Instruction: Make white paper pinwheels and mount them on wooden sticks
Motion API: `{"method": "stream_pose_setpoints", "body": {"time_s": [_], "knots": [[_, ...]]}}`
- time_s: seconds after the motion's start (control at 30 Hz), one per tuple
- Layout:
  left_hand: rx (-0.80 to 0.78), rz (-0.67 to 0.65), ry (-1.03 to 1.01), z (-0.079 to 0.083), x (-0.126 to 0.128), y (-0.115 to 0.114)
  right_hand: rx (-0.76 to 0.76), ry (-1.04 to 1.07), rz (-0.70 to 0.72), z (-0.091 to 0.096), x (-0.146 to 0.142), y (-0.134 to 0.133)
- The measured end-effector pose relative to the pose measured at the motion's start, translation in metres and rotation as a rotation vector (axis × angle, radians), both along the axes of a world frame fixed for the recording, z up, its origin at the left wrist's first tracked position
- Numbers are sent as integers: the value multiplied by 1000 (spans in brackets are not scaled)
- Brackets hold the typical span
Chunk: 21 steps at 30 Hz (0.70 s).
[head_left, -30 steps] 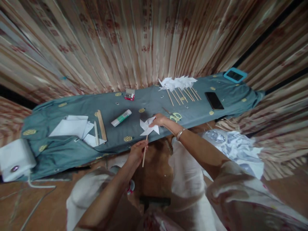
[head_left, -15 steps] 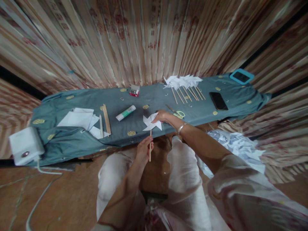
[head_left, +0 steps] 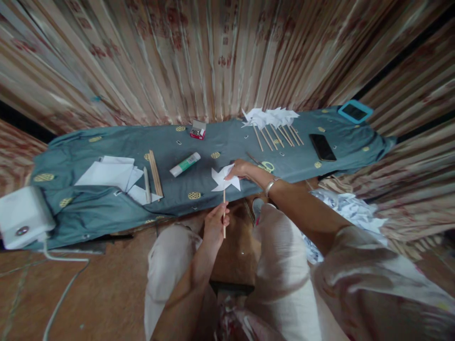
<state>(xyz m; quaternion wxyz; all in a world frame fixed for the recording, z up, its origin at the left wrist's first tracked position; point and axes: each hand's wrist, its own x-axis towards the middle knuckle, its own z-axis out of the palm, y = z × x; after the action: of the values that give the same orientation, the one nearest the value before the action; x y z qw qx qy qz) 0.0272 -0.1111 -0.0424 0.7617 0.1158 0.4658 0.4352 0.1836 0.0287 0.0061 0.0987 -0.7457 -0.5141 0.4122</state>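
Observation:
A white paper pinwheel (head_left: 219,179) on a thin wooden stick (head_left: 224,194) is held between my hands at the table's front edge. My left hand (head_left: 215,221) is closed round the lower part of the stick, whose end pokes out below the fingers. My right hand (head_left: 241,170), with a bangle at the wrist, pinches the pinwheel near its centre and right side; the fingertips partly cover the paper. Just behind the right hand lie scissors (head_left: 266,166) with yellow-green handles. A glue stick (head_left: 185,164) rests to the left of the pinwheel.
Several finished pinwheels (head_left: 272,119) lie at the back. A small red box (head_left: 197,130), wooden sticks (head_left: 155,174), a white pencil-like stick (head_left: 147,184), paper sheets (head_left: 106,174), a phone (head_left: 322,147), a blue-framed device (head_left: 354,112) and a white box with a cable (head_left: 26,215) sit on the cloth-covered table.
The camera view has shifted slightly. My right thumb now presses nearer the pinwheel's centre. My left hand keeps its hold on the stick.

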Motion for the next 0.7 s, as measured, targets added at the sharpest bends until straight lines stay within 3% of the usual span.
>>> {"method": "stream_pose_setpoints", "body": {"time_s": [0.4, 0.7], "knots": [[41, 2, -2, -8, 3, -1, -54, -4, -64, 15, -11, -2], [50, 33, 2, -12, 7, -2, -71, 24, -74, 12, -14, -2]]}}
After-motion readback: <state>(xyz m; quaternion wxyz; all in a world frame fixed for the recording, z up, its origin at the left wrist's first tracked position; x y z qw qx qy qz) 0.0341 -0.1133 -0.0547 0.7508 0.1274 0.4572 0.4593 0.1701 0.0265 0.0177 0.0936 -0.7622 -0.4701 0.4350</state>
